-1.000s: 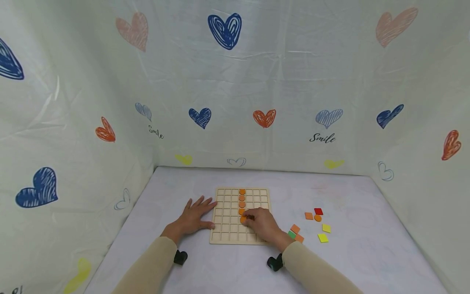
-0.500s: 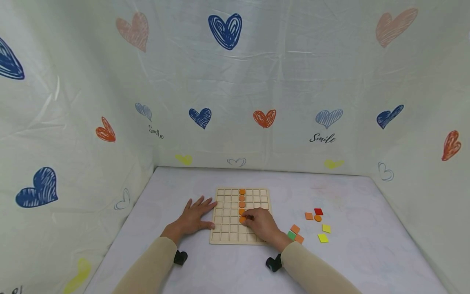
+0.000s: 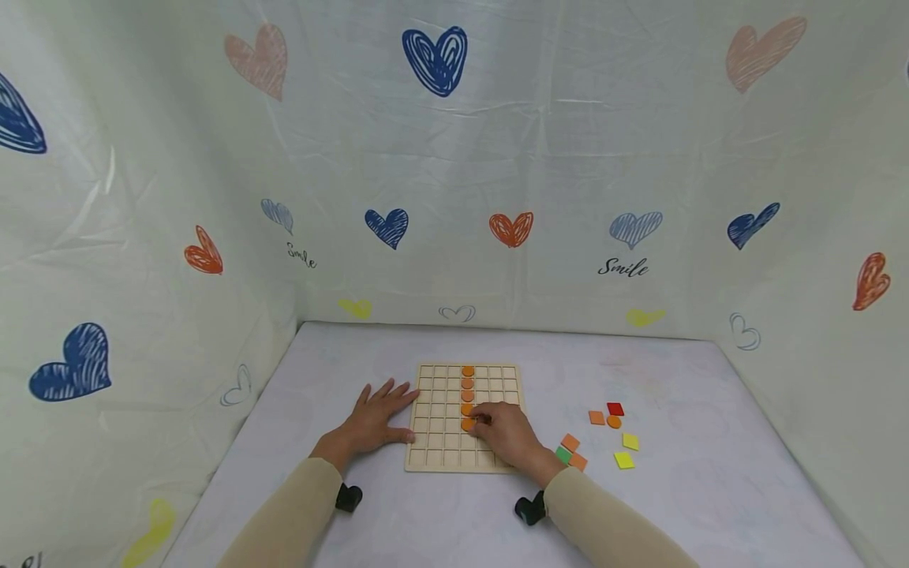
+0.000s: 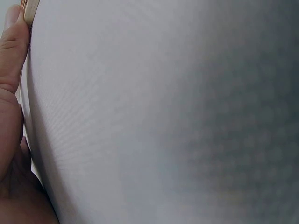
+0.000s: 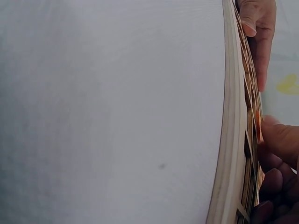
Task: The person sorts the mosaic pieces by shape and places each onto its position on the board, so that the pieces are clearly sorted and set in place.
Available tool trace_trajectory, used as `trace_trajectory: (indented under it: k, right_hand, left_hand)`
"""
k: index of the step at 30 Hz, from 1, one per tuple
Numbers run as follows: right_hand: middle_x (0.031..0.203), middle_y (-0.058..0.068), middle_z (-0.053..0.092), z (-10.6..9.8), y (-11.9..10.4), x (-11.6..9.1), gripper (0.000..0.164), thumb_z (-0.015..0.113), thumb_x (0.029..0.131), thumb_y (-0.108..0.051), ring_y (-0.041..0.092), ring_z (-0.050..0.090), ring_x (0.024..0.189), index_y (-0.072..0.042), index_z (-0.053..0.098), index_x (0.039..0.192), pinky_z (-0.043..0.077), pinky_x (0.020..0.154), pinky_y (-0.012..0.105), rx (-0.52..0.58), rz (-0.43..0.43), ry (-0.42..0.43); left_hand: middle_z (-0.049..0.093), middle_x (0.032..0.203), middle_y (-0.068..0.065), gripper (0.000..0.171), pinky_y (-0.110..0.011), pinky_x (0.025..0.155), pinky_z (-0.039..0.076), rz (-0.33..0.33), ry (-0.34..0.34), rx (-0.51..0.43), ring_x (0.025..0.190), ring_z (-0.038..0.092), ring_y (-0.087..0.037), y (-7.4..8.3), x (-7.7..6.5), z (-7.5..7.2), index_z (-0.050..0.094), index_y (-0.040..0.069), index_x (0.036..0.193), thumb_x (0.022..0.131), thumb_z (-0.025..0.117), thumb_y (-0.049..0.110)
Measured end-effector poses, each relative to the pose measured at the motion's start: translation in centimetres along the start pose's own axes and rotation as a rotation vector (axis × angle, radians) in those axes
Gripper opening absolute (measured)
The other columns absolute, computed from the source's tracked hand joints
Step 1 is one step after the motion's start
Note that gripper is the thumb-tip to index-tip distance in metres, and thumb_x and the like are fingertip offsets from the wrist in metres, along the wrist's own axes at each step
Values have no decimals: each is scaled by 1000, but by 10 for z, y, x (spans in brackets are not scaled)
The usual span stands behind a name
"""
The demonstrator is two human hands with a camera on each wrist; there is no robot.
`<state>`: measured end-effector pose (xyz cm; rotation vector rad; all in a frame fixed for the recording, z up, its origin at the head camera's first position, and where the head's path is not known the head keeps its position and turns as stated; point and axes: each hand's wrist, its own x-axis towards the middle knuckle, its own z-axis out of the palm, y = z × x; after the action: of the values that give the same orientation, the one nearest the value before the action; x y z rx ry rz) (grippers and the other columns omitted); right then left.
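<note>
A square wooden grid board (image 3: 430,457) lies on the table, with a column of several orange discs (image 3: 468,383) running down it from the far edge. My left hand (image 3: 371,420) is spread flat at the board's left side, fingertips and thumb right at its edge. In the left wrist view the thumb (image 4: 11,51) meets the board's wooden edge (image 4: 31,10). Bent over the board, my right hand (image 3: 510,432) has its thumb and finger at the nearest orange disc (image 3: 468,424) of the column. From the right wrist, that thumb (image 5: 279,135) is seen against the disc's orange edge (image 5: 258,125).
Right of the board lie loose pieces: orange squares (image 3: 570,442), a green one (image 3: 564,454) partly behind the right wrist, a red square (image 3: 615,409), an orange disc (image 3: 614,422) and yellow squares (image 3: 630,441). A white curtain with printed hearts (image 3: 511,229) surrounds the table (image 3: 682,513).
The nearest orange disc has shifted very slightly left under the right fingertips. Both hands otherwise keep their places, and the loose pieces lie as before.
</note>
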<state>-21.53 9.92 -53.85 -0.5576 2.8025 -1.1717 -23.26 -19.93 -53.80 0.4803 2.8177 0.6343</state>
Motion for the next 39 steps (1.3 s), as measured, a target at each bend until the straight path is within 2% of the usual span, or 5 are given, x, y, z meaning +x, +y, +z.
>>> trace_trajectory:
  k: [5, 16, 21, 31, 39]
  right_hand:
    - [101, -3, 78, 0, 1, 2, 17, 78, 96, -19, 8, 66, 88, -12, 80, 112, 57, 79, 28, 14, 29, 11]
    - [94, -6, 73, -5, 2, 2, 16, 75, 98, -17, 8, 59, 80, -11, 78, 112, 53, 72, 25, 71, 54, 25]
    - [90, -8, 69, -12, 4, 2, 17, 76, 97, -18, 9, 57, 77, -11, 78, 113, 52, 69, 25, 57, 66, 73]
    - [91, -4, 68, -44, 18, -7, 24, 80, 94, -16, 12, 56, 80, -7, 78, 116, 50, 66, 23, 42, 138, 195]
    - [96, 0, 67, -77, 46, -18, 29, 79, 96, -21, 17, 55, 87, -9, 77, 122, 47, 66, 22, -21, 230, 229]
  left_hand:
    - [36, 171, -7, 90, -66, 131, 1, -10, -1, 2, 164, 16, -36, 0, 0, 1, 45, 26, 162, 85, 80, 57]
    - [36, 171, -7, 90, -66, 131, 1, -11, 4, -5, 164, 17, -36, 0, -1, 0, 45, 26, 162, 85, 81, 56]
    - [37, 171, -8, 90, -67, 130, 1, -5, 7, -7, 163, 18, -37, 0, -1, 0, 46, 25, 162, 85, 82, 56]
    - [37, 171, -8, 90, -67, 131, 1, -14, 4, -6, 164, 18, -37, 3, -2, 0, 46, 26, 162, 85, 82, 55]
    - [37, 171, -8, 89, -66, 131, 2, -15, 2, -4, 163, 18, -37, 4, -2, -1, 46, 25, 162, 85, 81, 55]
